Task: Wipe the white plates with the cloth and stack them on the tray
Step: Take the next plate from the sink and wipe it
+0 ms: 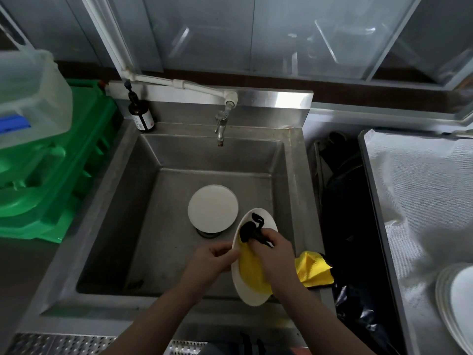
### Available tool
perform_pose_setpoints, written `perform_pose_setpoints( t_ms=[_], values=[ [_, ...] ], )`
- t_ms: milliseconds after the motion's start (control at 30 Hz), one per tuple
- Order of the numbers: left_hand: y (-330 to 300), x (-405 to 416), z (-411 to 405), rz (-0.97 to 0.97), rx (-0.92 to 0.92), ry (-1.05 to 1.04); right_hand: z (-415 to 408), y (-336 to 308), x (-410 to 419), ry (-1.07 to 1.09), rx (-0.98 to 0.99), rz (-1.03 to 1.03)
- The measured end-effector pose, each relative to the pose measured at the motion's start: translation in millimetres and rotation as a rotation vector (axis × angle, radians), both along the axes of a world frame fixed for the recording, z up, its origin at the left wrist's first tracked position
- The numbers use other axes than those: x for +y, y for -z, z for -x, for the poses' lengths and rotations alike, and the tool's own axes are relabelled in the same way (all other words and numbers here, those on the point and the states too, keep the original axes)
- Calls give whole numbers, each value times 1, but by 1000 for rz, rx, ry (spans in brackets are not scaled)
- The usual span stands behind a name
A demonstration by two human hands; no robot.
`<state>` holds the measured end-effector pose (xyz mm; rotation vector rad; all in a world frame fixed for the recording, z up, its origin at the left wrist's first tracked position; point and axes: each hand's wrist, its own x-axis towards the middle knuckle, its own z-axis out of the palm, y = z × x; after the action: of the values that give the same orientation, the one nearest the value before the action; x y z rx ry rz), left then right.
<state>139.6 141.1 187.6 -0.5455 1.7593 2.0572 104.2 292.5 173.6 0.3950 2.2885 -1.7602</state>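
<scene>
Left hand (213, 261) pinches tilted round white plate (249, 290) steady | right hand (275, 254) clamps yellow-and-black cloth (252, 265) onto it | we're wiping.

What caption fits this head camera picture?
Left hand tilts a white plate over the sink; right hand wipes with yellow cloth.

A stainless steel sink (163, 149) carries a round white plate (213, 208) over the drain at the basin's centre. A brown pump bottle (141, 114) stands on the rim at 11 o'clock. At 3 o'clock, a cloth-lined tray (414, 190) holds stacked white plates (458, 303) at its near corner.
</scene>
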Motion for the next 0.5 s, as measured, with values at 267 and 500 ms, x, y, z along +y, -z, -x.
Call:
perform_pose_setpoints(
  t_ms=[267,500],
  values=[
    [0,1,5,-18,-23,-7,-10,-15,-4,-72,-12,149],
    [3,0,1,-21,-5,-21,-3,-10,-2,-213,84,-69]
  ],
)
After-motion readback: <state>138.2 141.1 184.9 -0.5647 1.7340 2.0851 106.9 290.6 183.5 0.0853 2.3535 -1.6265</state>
